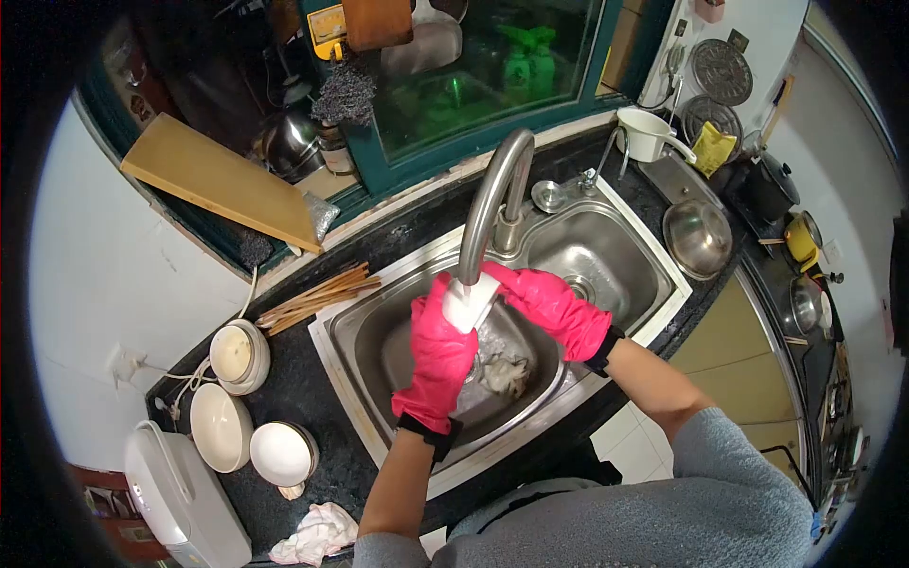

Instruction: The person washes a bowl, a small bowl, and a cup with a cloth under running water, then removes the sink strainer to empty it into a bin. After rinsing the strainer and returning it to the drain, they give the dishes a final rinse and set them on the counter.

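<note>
Both of my hands wear pink rubber gloves with dark bands at the wrists. My left hand [442, 350] grips the left side of a small white bowl [471, 303], its exact shape partly hidden by the gloves. On the bowl's right side, my right hand [544, 303] has its fingers closed on the rim. The bowl is tilted right below the spout of the curved metal faucet [492, 204]. Beneath the hands is the left basin of the steel sink [379, 322], where a wet, whitish rag [507, 376] lies near the drain.
Left of the sink are chopsticks [317, 295], stacked bowls [239, 355], an oval bowl [221, 428], a round bowl [283, 454], a cloth [317, 535] and a white appliance [175, 492]. A metal bowl [698, 237] and a white pitcher [644, 135] stand on the right.
</note>
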The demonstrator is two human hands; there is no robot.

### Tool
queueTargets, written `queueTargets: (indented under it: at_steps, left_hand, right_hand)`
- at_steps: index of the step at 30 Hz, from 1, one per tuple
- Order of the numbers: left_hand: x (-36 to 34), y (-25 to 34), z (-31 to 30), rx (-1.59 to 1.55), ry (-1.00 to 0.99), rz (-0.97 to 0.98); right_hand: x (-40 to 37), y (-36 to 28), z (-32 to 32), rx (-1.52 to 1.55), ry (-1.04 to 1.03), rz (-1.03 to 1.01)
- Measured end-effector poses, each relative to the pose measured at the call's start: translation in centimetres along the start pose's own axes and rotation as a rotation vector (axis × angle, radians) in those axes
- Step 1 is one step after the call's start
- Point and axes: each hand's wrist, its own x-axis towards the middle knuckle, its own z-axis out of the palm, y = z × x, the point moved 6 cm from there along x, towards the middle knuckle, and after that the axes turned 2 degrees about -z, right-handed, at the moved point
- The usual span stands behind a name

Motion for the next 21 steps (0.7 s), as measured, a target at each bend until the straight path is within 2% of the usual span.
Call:
queueTargets:
  at_steps: [1, 3, 4, 6, 7, 9, 10, 12, 13, 15, 17, 18, 19, 20, 21]
  left_hand:
    - [0.0, 0.2, -0.1, 0.005, 0.033, -0.018]
    - [0.3, 1.2, -0.2, 0.018, 0.035, 0.006]
    - [0.4, 2.0, -0.4, 0.03, 0.034, 0.029]
    - [0.6, 3.4, -1.1, 0.074, 0.026, 0.025]
    - [0.7, 3.9, -1.3, 0.119, 0.019, 0.021]
    - [0.5, 3.9, -1.5, 0.163, -0.006, 0.009]
    - [0.3, 3.8, -1.7, 0.208, -0.03, -0.005]
    - [0.2, 3.9, -2.3, 0.218, -0.066, 0.008]
    - [0.0, 3.9, -2.5, 0.224, -0.105, 0.017]
    - [-0.8, 3.8, -3.0, 0.246, -0.115, 0.041]
    - [-2.0, 3.5, -3.3, 0.322, -0.151, 0.103]
    - [-2.4, 3.9, -3.6, 0.392, -0.268, 0.026]
    - [-3.5, 3.8, -3.9, 0.4, -0.247, 0.068]
    - [-4.3, 3.8, -4.2, 0.384, -0.277, 0.105]
    - [-4.9, 4.6, -4.9, 0.447, -0.261, 0.172]
  right_hand:
    - [-0.2, 0.7, 0.4, -0.002, 0.001, -0.002]
    - [-1.1, 3.2, 1.5, 0.256, 0.052, -0.032]
    - [-1.5, 3.8, 1.5, 0.256, 0.053, -0.032]
    - [-2.6, 5.2, 0.1, 0.27, 0.243, -0.065]
    - [-2.9, 6.6, 0.0, 0.27, 0.244, -0.065]
    - [-2.7, 12.2, 0.3, 0.625, 0.192, 0.353]
    - [-1.9, 12.1, -0.7, 0.63, 0.192, 0.347]
    - [-0.3, 12.1, -3.1, 0.485, 0.166, 0.524]
    - [0.8, 12.5, -3.2, 0.493, 0.16, 0.512]
    - [3.5, 12.9, -3.9, 0.694, 0.389, 0.338]
    - [6.3, 15.9, -3.6, 0.694, 0.421, 0.289]
    - [8.0, 19.4, -2.0, 0.865, 0.419, 0.269]
    - [9.4, 22.3, -0.6, 0.957, 0.323, 0.39]
    - [9.8, 18.1, -2.4, 0.549, 0.174, 0.407]
    - [10.0, 17.3, -2.3, 0.715, 0.254, 0.429]
